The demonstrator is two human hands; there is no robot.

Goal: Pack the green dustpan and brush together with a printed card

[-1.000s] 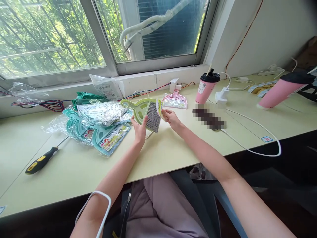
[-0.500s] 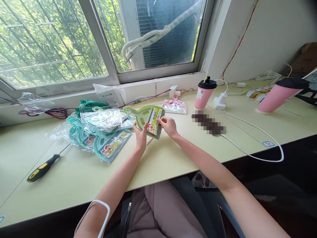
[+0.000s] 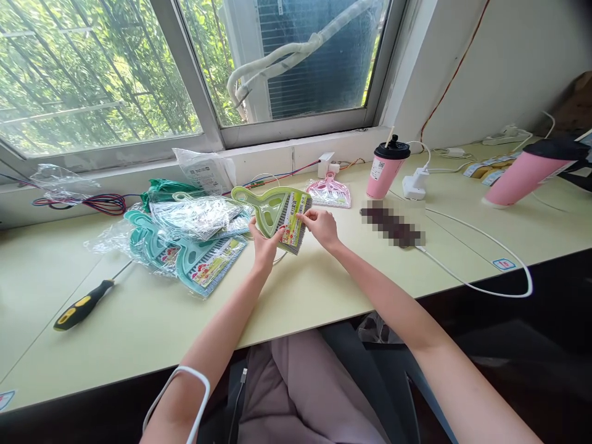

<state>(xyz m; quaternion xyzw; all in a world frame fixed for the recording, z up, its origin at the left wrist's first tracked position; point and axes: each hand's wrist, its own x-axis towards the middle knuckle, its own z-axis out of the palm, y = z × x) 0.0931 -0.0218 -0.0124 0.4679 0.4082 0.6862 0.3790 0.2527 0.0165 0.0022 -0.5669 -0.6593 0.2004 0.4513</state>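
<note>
Daylight comes through a metal-framed sliding window (image 3: 296, 123) above the pale yellow table (image 3: 314, 296). A white wall (image 3: 504, 68) rises to its right.

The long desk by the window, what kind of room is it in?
Probably a workroom or office: a yellow-handled black screwdriver, plastic-wrapped teal brush sets and a white plug adapter sit on it.

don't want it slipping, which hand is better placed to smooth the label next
Likely the right hand: its fingertips are at the edge of the label, while the left hand is busy gripping the dustpan.
</note>
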